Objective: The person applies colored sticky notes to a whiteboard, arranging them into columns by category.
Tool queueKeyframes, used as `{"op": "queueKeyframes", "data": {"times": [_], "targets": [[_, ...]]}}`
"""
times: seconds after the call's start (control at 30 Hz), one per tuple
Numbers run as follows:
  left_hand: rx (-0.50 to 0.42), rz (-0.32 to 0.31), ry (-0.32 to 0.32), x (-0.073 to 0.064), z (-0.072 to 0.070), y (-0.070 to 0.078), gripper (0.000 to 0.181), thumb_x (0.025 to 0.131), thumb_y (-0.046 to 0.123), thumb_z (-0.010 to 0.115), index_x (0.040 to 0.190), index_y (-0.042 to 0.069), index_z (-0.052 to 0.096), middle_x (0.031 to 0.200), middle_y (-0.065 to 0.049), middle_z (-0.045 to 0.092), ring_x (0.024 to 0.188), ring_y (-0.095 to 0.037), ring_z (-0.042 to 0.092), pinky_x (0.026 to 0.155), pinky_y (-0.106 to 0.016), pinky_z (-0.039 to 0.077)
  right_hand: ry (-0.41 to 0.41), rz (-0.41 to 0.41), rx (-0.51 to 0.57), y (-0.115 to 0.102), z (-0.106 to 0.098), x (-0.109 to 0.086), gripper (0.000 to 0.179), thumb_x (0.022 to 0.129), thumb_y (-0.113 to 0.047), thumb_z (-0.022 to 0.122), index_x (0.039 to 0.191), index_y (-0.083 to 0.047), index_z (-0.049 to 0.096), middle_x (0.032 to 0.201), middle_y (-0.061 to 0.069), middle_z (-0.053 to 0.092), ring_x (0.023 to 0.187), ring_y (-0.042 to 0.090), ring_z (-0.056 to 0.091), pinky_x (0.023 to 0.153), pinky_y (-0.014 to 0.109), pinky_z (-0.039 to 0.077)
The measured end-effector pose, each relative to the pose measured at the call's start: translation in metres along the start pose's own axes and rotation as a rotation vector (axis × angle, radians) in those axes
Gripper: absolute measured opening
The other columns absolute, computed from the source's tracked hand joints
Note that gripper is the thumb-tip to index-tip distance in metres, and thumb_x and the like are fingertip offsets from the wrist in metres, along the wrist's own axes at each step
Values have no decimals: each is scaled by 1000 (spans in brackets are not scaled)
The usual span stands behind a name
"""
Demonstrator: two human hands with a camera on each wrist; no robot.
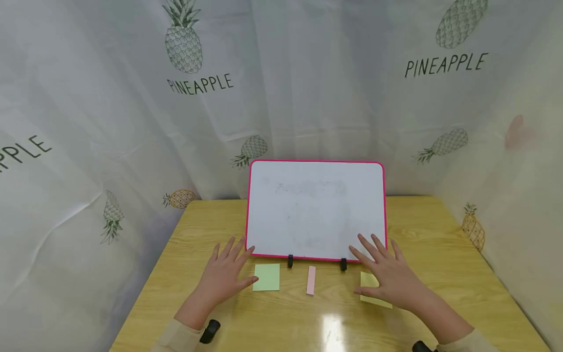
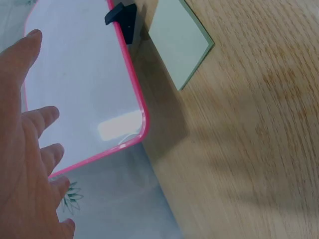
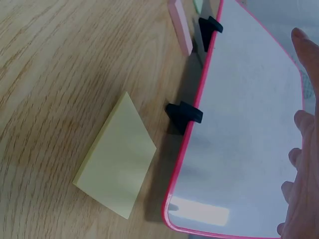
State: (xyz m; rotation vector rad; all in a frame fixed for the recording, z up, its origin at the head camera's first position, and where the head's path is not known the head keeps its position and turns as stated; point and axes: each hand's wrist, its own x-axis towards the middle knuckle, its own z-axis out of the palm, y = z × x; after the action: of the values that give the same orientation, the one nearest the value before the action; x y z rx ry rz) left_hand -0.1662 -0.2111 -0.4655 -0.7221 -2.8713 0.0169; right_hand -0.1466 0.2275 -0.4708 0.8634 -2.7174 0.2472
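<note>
My left hand (image 1: 223,276) hovers with spread fingers near the lower left corner of a pink-edged whiteboard (image 1: 316,210), its thumb beside a green sticky note pad (image 1: 267,277). My right hand (image 1: 391,276), fingers also spread, is over a yellow sticky note pad (image 1: 368,279) and partly hides it in the head view. That yellow pad shows whole in the right wrist view. Neither hand holds anything. Between them lies a narrow pink sticky note pad (image 1: 311,280). The whiteboard leans back on two black stand feet (image 1: 290,261) and bears faint smudges.
Everything stands on a wooden table (image 1: 211,220). A pale curtain (image 1: 308,88) printed with pineapples hangs behind the board and along both sides. A bright reflection lies on the table's front part.
</note>
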Motion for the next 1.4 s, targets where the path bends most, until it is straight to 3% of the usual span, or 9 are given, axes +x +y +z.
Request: {"op": "queueKeyframes", "data": {"times": [0.23,0.43,0.63,0.9,1.03,1.2,1.4], "targets": [[7,22,-19,3,0,0,81,85,69,55,149,20,43,158,-11,27,144,-38,19,110,-64,18,16,-2,3,-4,-1,1,89,82,-73,56,151,-21,37,161,7,19,143,42,17,112,60,-8],[39,19,-40,2,2,0,83,85,72,52,151,23,39,160,-9,21,145,-37,16,110,-64,17,13,6,21,-5,2,2,89,82,-72,57,153,-24,33,161,8,19,142,44,20,112,59,-10],[49,30,-4,0,2,0,82,84,70,56,150,22,41,158,-10,25,144,-38,18,109,-64,19,0,17,53,-6,6,3,90,82,-71,58,154,-25,31,162,5,15,143,43,18,110,62,-8],[22,49,40,1,5,0,81,85,69,55,149,21,42,159,-10,24,144,-37,19,110,-64,19,-29,25,64,-9,8,12,93,80,-71,60,155,-26,27,162,6,14,142,44,19,111,58,-12],[-3,35,44,3,6,1,81,86,69,54,150,21,40,159,-10,24,144,-37,19,110,-64,19,-26,15,97,-12,10,20,95,79,-70,63,155,-26,26,162,6,15,144,41,17,111,63,-6],[-80,3,49,5,8,1,81,86,65,58,151,19,39,158,-11,25,144,-37,20,111,-63,16,39,-32,147,-17,17,31,95,79,-72,61,155,-26,27,160,8,22,143,37,20,109,66,1],[-231,-2,77,7,12,1,78,82,49,73,147,15,45,154,-14,33,141,-39,27,109,-65,18,143,-116,347,-29,28,46,91,74,-47,81,149,-15,41,152,11,37,138,36,32,105,63,23]]}}
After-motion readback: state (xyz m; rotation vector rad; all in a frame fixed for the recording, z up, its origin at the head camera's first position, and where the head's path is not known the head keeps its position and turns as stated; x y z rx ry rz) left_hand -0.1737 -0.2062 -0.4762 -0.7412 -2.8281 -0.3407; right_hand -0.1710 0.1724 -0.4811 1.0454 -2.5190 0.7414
